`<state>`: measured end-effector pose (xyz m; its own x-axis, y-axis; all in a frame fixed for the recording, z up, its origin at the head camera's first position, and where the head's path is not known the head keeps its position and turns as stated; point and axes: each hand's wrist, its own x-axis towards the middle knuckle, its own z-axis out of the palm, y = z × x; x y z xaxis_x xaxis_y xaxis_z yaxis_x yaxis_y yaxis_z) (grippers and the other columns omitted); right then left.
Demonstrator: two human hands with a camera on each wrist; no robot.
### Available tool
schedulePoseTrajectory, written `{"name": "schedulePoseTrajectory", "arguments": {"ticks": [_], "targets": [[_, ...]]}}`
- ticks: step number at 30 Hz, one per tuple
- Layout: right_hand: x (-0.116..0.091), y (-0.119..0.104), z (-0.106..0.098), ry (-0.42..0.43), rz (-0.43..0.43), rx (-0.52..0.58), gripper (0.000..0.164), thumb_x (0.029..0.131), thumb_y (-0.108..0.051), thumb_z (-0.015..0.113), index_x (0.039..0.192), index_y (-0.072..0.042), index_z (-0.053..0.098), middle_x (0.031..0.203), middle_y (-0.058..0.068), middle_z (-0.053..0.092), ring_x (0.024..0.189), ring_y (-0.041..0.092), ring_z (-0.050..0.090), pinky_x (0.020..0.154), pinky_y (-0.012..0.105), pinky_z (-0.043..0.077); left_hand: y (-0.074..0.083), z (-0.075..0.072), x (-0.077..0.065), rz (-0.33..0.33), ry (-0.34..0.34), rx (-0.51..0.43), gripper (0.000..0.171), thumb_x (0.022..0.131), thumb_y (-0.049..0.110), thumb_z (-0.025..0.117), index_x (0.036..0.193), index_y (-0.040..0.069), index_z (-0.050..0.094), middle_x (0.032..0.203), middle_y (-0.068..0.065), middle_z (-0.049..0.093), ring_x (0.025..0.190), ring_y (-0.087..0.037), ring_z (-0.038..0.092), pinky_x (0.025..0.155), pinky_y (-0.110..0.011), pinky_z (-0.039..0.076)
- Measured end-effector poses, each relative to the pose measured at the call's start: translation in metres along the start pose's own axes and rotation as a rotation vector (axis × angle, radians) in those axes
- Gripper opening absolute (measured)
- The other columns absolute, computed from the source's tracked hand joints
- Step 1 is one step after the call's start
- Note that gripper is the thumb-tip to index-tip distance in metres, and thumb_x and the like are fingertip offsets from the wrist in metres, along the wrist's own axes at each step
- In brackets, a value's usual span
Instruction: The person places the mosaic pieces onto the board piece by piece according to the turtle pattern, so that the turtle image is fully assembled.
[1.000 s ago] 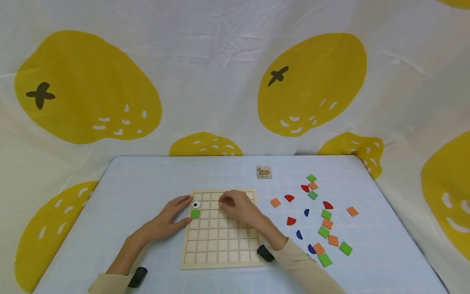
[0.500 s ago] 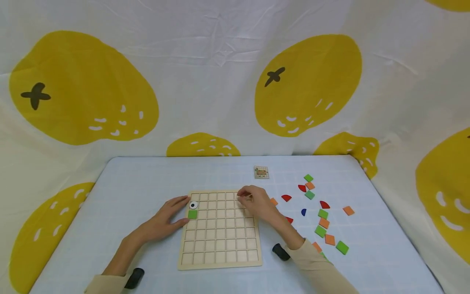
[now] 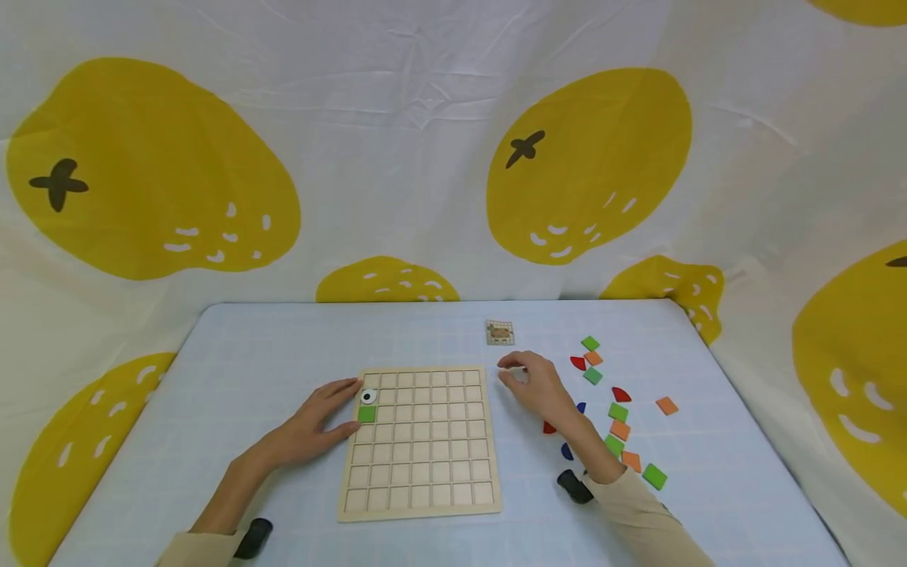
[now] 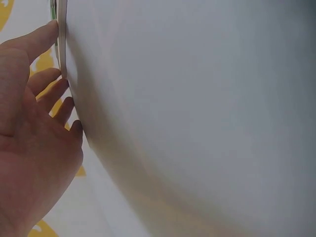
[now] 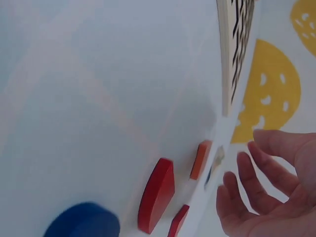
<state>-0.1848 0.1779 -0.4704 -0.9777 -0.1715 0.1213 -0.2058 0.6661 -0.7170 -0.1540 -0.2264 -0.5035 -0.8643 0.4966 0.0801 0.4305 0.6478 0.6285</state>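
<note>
A wooden grid board lies on the table, with a round eye piece and a green square tile in its left column. My left hand rests at the board's left edge, thumb and fingertips touching the rim. To the right of the board, my right hand hovers over the table. In the right wrist view its fingers are loosely bent with nothing between them. Below that hand are a red quarter-circle tile, an orange tile and a blue half-circle tile.
Beyond the board lies a small picture card. Several loose tiles scatter on the right: green squares, orange squares and red quarter circles. The right forearm hides some of them. A lemon-print cloth hangs behind the table.
My right hand has moved right, from above the board's upper cells to beyond its right edge, near the loose tiles. My left hand has stayed at the board's left edge.
</note>
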Motion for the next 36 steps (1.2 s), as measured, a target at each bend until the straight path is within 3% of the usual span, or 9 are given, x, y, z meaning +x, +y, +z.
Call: {"name": "schedulePoseTrajectory", "arguments": {"ticks": [9, 20, 29, 36], "targets": [[-0.013, 0.019, -0.019, 0.016, 0.084, -0.048, 0.026, 0.096, -0.009, 0.072, 0.121, -0.001, 0.071, 0.123, 0.016, 0.067, 0.11, 0.034, 0.061, 0.098, 0.052, 0.052, -0.001, 0.0, 0.0, 0.006, 0.012, -0.003, 0.069, 0.101, 0.032, 0.069, 0.156, 0.001, 0.042, 0.159, -0.02, 0.037, 0.145, -0.045, 0.032, 0.112, -0.067, 0.032], [-0.023, 0.04, -0.031, -0.01, 0.154, -0.108, 0.033, 0.094, -0.004, 0.073, 0.127, -0.001, 0.068, 0.127, 0.017, 0.066, 0.123, 0.036, 0.057, 0.103, 0.053, 0.05, -0.002, 0.0, 0.001, 0.008, 0.007, -0.003, 0.068, 0.1, 0.031, 0.069, 0.156, 0.001, 0.041, 0.159, -0.021, 0.037, 0.146, -0.046, 0.031, 0.112, -0.068, 0.031], [-0.027, 0.046, -0.037, 0.028, 0.166, -0.105, 0.028, 0.095, -0.002, 0.072, 0.123, 0.0, 0.069, 0.117, 0.015, 0.068, 0.104, 0.03, 0.061, 0.092, 0.047, 0.056, -0.003, -0.001, -0.001, 0.02, 0.018, 0.01, 0.068, 0.1, 0.033, 0.069, 0.156, 0.002, 0.042, 0.159, -0.02, 0.039, 0.145, -0.044, 0.033, 0.111, -0.067, 0.033], [-0.027, 0.048, -0.041, 0.021, 0.159, -0.097, 0.023, 0.094, -0.003, 0.074, 0.117, -0.001, 0.069, 0.108, 0.012, 0.068, 0.1, 0.029, 0.062, 0.089, 0.045, 0.057, -0.001, -0.003, 0.001, 0.026, 0.024, 0.006, 0.069, 0.1, 0.034, 0.07, 0.155, 0.002, 0.043, 0.158, -0.021, 0.039, 0.145, -0.045, 0.033, 0.11, -0.068, 0.033]]}}
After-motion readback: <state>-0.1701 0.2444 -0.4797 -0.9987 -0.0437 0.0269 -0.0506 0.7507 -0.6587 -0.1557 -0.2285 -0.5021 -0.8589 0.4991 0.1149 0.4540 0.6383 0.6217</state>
